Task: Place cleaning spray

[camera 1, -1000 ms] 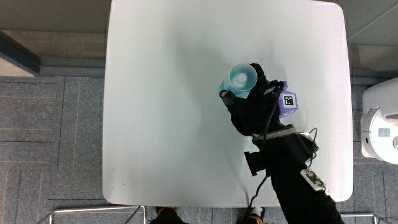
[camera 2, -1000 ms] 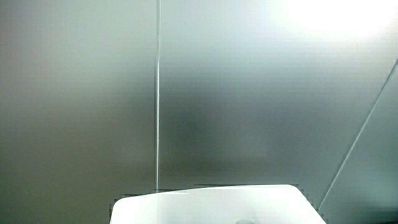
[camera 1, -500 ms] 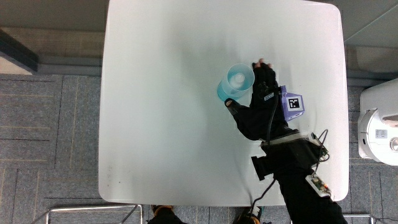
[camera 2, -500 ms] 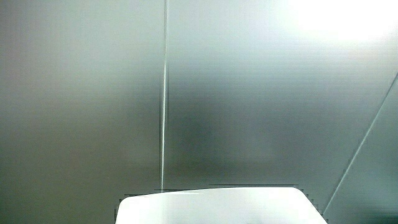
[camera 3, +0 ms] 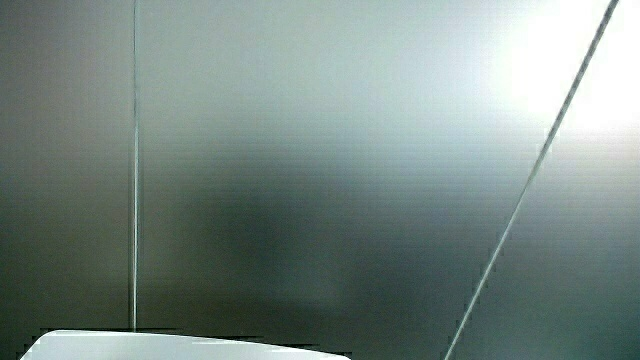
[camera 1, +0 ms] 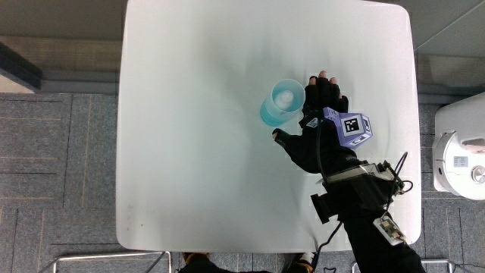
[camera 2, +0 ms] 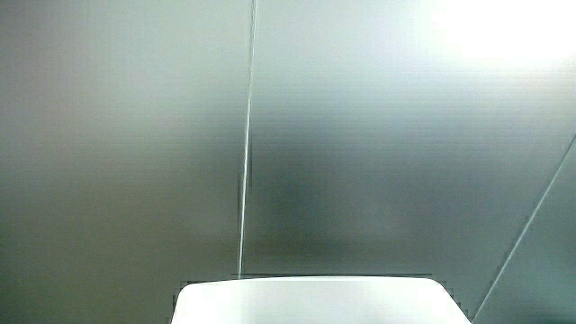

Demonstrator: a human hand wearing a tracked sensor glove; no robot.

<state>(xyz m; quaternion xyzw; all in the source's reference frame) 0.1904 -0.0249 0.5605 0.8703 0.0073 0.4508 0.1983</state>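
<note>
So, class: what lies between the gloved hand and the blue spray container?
Nothing: in the main view the hand sits right beside the blue spray container, fingers open, no gap visible. Side views show only wall.

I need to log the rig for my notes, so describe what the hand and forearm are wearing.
The hand wears a black glove. On its back sits a purple cube with a black-and-white square pattern on its upper face. A thin black cable runs along the glove to dark gear strapped on the forearm, which has a black sleeve.

On my feed: translucent light-blue cleaning spray (camera 1: 282, 101), white table (camera 1: 197, 136), black hand (camera 1: 318, 133), purple cube (camera 1: 350, 127) with black-and-white pattern, grey carpet (camera 1: 53, 167).
</note>
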